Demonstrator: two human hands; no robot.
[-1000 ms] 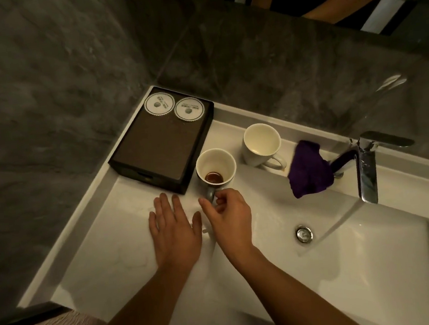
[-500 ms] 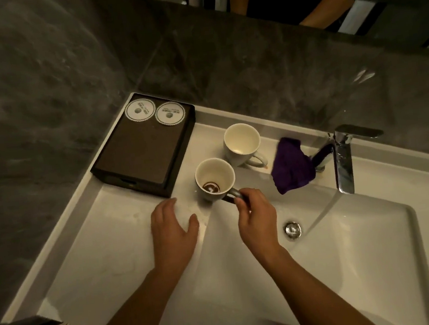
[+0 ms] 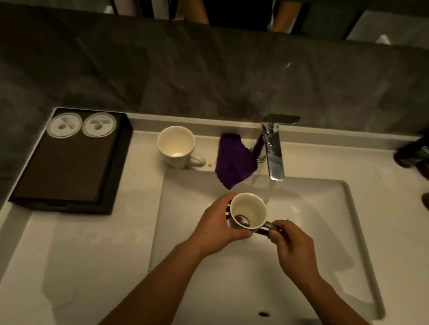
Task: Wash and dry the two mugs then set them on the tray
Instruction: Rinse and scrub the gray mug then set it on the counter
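ceramic and pale inside with a dark outer wall, the stained mug [image 3: 248, 213] is held over the sink basin [image 3: 321, 230], just below and left of the faucet [image 3: 273, 148]. the left hand [image 3: 216, 228] is wrapped round its body and the right hand [image 3: 291, 244] pinches its handle. it stands nearly upright, its long axis vertical with the mouth tipped slightly toward the camera and the handle pointing to the person's right; a brown ring sits at the bottom. water seems to run from the spout just beside the rim, though it is faint. once wet, the glazed wall could slip in the left palm and knock against the hard basin, and a stream hitting the rim could splash onto the counter. the second mug [image 3: 177, 147] stands upright on the ledge behind, handle to the right, near the purple cloth [image 3: 234, 160]. the dark tray [image 3: 59, 178] sits well apart at the left.
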